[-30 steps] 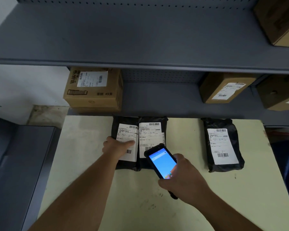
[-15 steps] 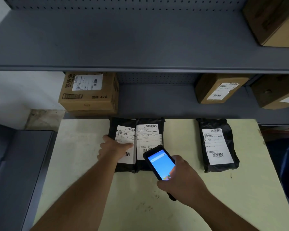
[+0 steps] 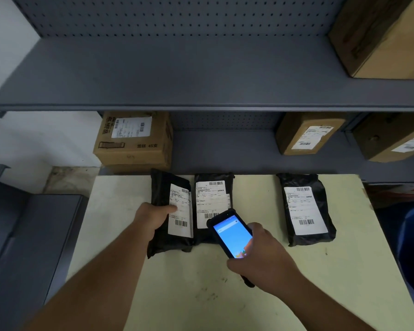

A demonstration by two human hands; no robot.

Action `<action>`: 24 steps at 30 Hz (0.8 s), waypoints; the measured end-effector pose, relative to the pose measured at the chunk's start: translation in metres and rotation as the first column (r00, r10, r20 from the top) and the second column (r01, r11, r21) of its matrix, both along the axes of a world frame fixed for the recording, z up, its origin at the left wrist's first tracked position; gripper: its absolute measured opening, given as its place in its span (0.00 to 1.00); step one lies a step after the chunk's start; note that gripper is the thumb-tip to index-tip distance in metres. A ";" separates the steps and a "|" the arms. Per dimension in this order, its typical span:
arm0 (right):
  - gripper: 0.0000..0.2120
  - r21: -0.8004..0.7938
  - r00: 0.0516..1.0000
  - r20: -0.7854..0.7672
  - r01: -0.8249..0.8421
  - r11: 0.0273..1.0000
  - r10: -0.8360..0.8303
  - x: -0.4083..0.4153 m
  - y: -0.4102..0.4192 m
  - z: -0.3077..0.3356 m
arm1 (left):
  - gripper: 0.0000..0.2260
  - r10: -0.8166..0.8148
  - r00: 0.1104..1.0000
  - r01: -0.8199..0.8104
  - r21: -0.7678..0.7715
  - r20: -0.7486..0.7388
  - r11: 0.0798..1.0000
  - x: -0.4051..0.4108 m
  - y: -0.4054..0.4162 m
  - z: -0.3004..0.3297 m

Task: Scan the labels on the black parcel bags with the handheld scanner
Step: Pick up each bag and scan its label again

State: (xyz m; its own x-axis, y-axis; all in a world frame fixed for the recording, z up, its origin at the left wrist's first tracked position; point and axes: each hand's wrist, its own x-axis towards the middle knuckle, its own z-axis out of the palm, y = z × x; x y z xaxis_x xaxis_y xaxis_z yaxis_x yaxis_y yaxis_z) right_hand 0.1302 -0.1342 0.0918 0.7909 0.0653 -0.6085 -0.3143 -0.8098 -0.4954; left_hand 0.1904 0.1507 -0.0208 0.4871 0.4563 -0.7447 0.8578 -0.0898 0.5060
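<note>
Three black parcel bags with white barcode labels are on a pale table. My left hand grips the left bag at its left edge and has it tilted up on its side, thumb on the label. The middle bag lies flat beside it. My right hand holds the black handheld scanner, its blue screen lit, over the middle bag's lower part. The right bag lies apart, untouched.
A grey metal shelf rack overhangs the table's far edge. Cardboard boxes stand on the lower shelf just behind the bags, with more at the right and upper right. A grey cabinet sits at the left.
My left hand has lifted the left bag's left edge so the bag tilts up and leans toward the middle one. The scanner hand stays roughly where it was.
</note>
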 end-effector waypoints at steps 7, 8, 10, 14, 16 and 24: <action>0.29 -0.004 0.998 0.049 -0.030 1.000 0.031 -0.016 0.003 0.017 | 0.23 0.033 0.993 -0.041 0.072 0.111 0.997 -0.027 0.012 0.031; 0.29 -0.003 0.998 0.054 -0.035 0.999 0.035 -0.018 0.004 0.020 | 0.23 0.044 0.991 -0.052 0.064 0.125 0.997 -0.031 0.014 0.038; 0.29 0.002 0.997 0.062 -0.042 0.999 0.042 -0.022 0.006 0.027 | 0.23 0.077 0.985 -0.083 0.031 0.152 0.996 -0.035 0.019 0.048; 0.26 0.025 0.996 0.083 -0.046 0.999 0.044 -0.025 0.014 0.042 | 0.19 0.131 0.969 -0.124 -0.044 0.209 0.991 -0.038 0.028 0.070; 0.25 0.022 0.994 0.090 -0.065 0.998 0.062 -0.026 0.018 0.049 | 0.18 0.146 0.957 -0.133 -0.066 0.249 0.989 -0.037 0.030 0.082; 0.22 0.020 0.990 0.054 -0.131 0.991 0.130 -0.030 0.032 0.079 | 0.27 0.156 0.899 -0.085 -0.185 0.410 0.979 -0.030 0.028 0.115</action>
State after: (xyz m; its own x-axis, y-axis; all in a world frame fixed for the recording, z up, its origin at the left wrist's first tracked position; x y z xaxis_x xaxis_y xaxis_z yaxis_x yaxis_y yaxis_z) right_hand 0.1005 -0.1021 0.1709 0.8056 0.1843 -0.5630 -0.1793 -0.8300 -0.5282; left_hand 0.1607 0.1788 0.0944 0.7192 0.4246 -0.5500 0.5610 0.1122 0.8202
